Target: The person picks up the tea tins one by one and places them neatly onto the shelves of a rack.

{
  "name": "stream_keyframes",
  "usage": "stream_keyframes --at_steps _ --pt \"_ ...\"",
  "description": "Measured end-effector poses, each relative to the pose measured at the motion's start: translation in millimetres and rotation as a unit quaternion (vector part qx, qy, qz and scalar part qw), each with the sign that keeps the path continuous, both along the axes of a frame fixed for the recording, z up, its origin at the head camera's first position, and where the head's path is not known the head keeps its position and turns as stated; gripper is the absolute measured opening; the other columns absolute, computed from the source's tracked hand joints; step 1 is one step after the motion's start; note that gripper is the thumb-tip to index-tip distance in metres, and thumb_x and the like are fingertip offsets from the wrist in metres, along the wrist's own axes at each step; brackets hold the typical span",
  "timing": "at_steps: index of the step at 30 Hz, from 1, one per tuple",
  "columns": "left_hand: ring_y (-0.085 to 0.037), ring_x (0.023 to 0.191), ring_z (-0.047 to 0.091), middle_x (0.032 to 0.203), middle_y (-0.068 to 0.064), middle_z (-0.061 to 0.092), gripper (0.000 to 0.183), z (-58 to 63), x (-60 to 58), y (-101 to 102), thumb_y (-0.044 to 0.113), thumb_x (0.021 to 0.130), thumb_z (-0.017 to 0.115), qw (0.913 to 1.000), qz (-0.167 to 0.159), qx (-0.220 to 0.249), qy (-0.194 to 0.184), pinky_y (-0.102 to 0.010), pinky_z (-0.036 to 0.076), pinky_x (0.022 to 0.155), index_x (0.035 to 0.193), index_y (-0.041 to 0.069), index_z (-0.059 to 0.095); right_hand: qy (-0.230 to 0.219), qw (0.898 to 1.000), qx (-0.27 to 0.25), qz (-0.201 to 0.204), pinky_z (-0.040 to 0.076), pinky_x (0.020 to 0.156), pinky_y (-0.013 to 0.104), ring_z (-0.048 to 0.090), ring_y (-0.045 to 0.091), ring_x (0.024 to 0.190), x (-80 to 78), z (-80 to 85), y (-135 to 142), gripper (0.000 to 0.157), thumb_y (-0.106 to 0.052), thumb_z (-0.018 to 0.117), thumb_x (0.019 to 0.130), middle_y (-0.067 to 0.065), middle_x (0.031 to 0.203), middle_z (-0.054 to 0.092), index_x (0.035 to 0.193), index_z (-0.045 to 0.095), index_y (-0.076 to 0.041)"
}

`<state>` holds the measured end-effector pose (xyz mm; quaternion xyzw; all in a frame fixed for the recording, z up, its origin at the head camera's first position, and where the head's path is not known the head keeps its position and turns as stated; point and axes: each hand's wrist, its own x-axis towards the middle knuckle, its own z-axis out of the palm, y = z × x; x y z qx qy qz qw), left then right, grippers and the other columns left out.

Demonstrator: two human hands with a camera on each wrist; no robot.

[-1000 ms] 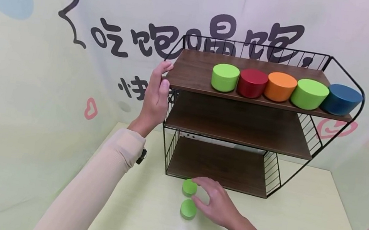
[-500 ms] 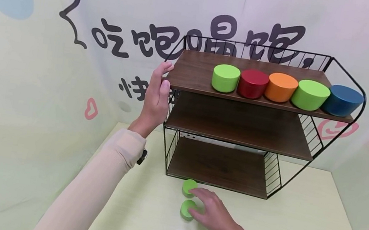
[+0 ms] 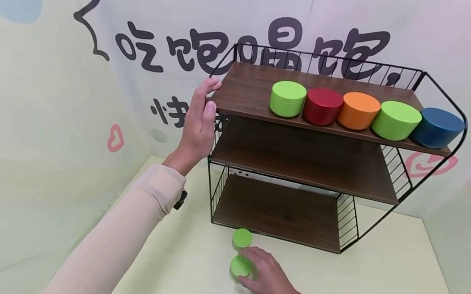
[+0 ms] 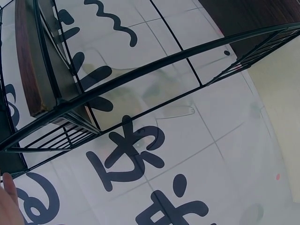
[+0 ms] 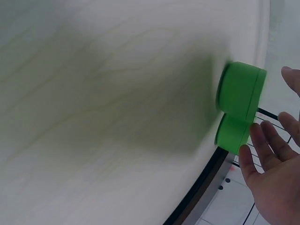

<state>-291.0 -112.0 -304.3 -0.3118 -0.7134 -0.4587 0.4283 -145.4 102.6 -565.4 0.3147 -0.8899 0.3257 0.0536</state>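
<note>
In the head view a three-tier shelf rack of black wire and dark brown boards stands on the table. My left hand holds its upper left edge, thumb in front and fingers bent at the frame; a fingertip shows by the rack in the left wrist view. Two round green lidded containers stand before the rack: a rear one and a front one. My right hand is around the front container's right side, fingers behind, thumb at its front. In the right wrist view, the fingers are spread beside the green containers.
On the top shelf, a row of round containers runs along the front: light green, red, orange, green and blue. A pale wood-look table lies below, with printed cloth walls around.
My right hand has moved left and toward me, from beside the rear green container to around the front one. The left hand stays on the rack. Both containers keep their places.
</note>
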Motion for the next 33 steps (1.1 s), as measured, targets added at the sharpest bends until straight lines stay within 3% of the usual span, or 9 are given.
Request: stream_keyframes --at_steps 4,10,14,17,25,33 --pt "-0.036 0.128 0.046 0.13 -0.032 0.052 0.039 3.7 4.5 1.9 0.001 0.096 0.031 1.0 -0.002 0.007 -0.004 -0.039 0.031 0.113 0.132 -0.013 0.041 0.009 1.0 0.005 -0.002 0.052 0.093 0.042 0.062 0.019 0.11 -0.6 -5.2 -0.8 0.051 -0.027 0.085 0.074 0.002 0.119 0.066 0.12 0.068 -0.012" --pt "-0.032 0.129 0.046 0.133 -0.025 0.053 0.042 -10.7 -16.4 -5.9 0.011 0.099 0.033 1.0 0.003 0.003 0.006 -0.039 0.031 0.112 0.137 -0.004 0.043 0.013 1.0 0.02 -0.009 0.052 0.091 0.041 0.063 0.019 0.107 -1.6 -13.1 -1.8 0.051 -0.028 0.086 0.073 0.002 0.117 0.066 0.118 0.068 -0.012" --pt "-0.031 0.129 0.046 0.135 -0.022 0.053 0.042 -13.8 -20.2 -7.7 0.012 0.099 0.033 1.0 0.002 0.003 0.008 -0.042 0.032 0.111 0.138 -0.003 0.043 -0.002 0.999 0.03 -0.014 0.051 0.091 0.042 0.063 0.02 0.106 -1.1 -18.5 -2.0 0.051 -0.028 0.085 0.074 0.002 0.117 0.066 0.12 0.067 -0.012" --pt "-0.034 0.129 0.046 0.133 -0.025 0.053 0.041 -10.5 -15.5 -5.8 0.008 0.099 0.033 1.0 0.002 0.004 0.006 -0.045 0.032 0.111 0.136 -0.007 0.043 -0.007 0.999 0.033 -0.015 0.051 0.091 0.042 0.064 0.02 0.105 -0.6 -21.7 -2.7 0.051 -0.028 0.084 0.075 0.002 0.117 0.066 0.121 0.066 -0.013" --pt "-0.038 0.126 0.046 0.129 -0.033 0.051 0.038 8.6 13.0 3.7 -0.001 0.096 0.032 1.0 -0.001 0.002 -0.003 -0.044 0.032 0.111 0.131 -0.014 0.042 -0.004 0.999 0.032 -0.018 0.052 0.088 0.041 0.064 0.019 0.103 0.5 -22.4 -4.1 0.05 -0.026 0.084 0.074 0.001 0.114 0.066 0.119 0.066 -0.014" --pt "-0.038 0.126 0.046 0.13 -0.031 0.051 0.038 9.6 13.6 3.0 -0.001 0.097 0.032 1.0 0.004 0.0 -0.002 -0.045 0.032 0.11 0.131 -0.013 0.042 -0.006 0.999 0.034 -0.018 0.052 0.089 0.04 0.064 0.018 0.102 1.0 -20.9 -3.6 0.05 -0.029 0.084 0.075 0.0 0.113 0.066 0.12 0.067 -0.013"
